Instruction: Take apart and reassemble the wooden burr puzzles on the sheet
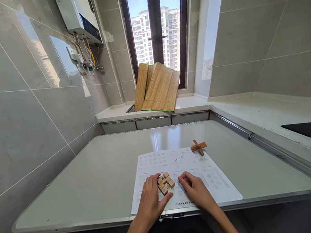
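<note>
1 block cluster [164, 182] seemingly points lengthwise away.

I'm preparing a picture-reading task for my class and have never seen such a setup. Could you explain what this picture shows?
There is no robot here: a person works with two bare hands. The single picture comes from a camera worn on the head, looking forward and down. On the pale table lies a printed sheet. The left hand has its fingers around some light wooden blocks on the sheet and appears to hold them. The right hand is beside them, fingers curled; whether it holds anything is hidden. Farther away, a brown wooden cross-shaped piece lies at the sheet's far edge.
</note>
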Motion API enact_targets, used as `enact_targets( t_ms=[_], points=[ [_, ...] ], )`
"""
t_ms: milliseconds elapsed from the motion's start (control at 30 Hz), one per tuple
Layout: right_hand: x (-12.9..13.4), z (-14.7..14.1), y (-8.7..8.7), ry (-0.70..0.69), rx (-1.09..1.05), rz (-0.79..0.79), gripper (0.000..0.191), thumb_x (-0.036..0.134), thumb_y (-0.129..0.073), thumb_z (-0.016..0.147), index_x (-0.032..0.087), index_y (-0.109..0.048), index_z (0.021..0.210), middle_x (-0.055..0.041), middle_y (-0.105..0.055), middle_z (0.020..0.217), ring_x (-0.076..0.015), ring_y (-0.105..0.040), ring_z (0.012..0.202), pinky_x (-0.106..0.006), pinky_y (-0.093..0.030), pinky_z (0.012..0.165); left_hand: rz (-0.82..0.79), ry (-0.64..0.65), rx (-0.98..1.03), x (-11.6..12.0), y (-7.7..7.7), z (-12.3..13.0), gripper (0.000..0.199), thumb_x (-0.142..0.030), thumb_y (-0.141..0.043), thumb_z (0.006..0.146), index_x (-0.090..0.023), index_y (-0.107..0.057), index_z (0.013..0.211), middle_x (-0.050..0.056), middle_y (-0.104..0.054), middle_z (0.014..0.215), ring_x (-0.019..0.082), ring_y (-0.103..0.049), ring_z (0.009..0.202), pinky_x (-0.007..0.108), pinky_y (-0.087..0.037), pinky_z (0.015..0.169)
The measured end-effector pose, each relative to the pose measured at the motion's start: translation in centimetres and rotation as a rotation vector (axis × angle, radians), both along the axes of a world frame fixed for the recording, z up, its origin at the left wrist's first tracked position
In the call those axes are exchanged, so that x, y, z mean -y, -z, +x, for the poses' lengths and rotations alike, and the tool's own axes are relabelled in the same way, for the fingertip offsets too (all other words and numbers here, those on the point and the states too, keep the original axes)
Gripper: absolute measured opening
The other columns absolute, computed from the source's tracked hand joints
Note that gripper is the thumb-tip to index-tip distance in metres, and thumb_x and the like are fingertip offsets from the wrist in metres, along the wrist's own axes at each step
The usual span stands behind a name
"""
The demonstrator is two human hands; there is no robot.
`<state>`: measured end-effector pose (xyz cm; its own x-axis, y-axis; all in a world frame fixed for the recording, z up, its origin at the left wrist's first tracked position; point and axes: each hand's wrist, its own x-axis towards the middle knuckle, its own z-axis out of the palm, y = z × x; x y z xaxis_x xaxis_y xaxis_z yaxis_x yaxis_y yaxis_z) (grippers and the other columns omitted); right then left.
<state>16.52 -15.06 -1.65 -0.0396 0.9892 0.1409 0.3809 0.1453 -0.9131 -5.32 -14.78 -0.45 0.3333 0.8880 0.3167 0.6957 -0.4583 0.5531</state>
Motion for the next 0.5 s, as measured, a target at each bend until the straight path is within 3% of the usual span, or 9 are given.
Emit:
enact_targets(
  t_ms=[267,433,500],
  points=[
    [0.2,0.1,-0.3,-0.018,-0.011,0.029,0.036,0.053,-0.051,0.097,0.022,-0.061,0.082,0.0013,-0.06,0.068,-0.0175,-0.053,0.066,-0.027,-0.039,0.06,-0.053,0.153,0.041,1.0,-1.3,-0.4,0.076,-0.035,-0.082,0.077,-0.03,-0.041,0.141,0.01,-0.053,0.138,0.032,-0.055,0.124,0.05,-0.048,0.106],
    [0.9,0.0,-1.2,-0.061,0.079,0.112,0.024,0.045,-0.065,0.09,0.023,-0.062,0.1,-0.0011,-0.064,0.092,-0.0192,-0.059,0.081,-0.029,-0.046,0.071,-0.086,0.261,0.026,0.3,-2.4,-1.4,0.082,-0.018,-0.074,0.074,-0.029,-0.036,0.146,0.011,-0.047,0.142,0.028,-0.057,0.117,0.048,-0.05,0.105],
    [1.1,-0.2,-1.4,-0.098,0.094,0.144,0.033,0.041,-0.073,0.083,0.025,-0.06,0.109,-0.0028,-0.062,0.106,-0.0218,-0.059,0.096,-0.031,-0.048,0.084,-0.074,0.243,0.021,-0.3,-2.6,-1.8,0.076,-0.011,-0.065,0.075,-0.028,-0.038,0.144,0.011,-0.049,0.139,0.026,-0.058,0.114,0.046,-0.05,0.104]
  ],
)
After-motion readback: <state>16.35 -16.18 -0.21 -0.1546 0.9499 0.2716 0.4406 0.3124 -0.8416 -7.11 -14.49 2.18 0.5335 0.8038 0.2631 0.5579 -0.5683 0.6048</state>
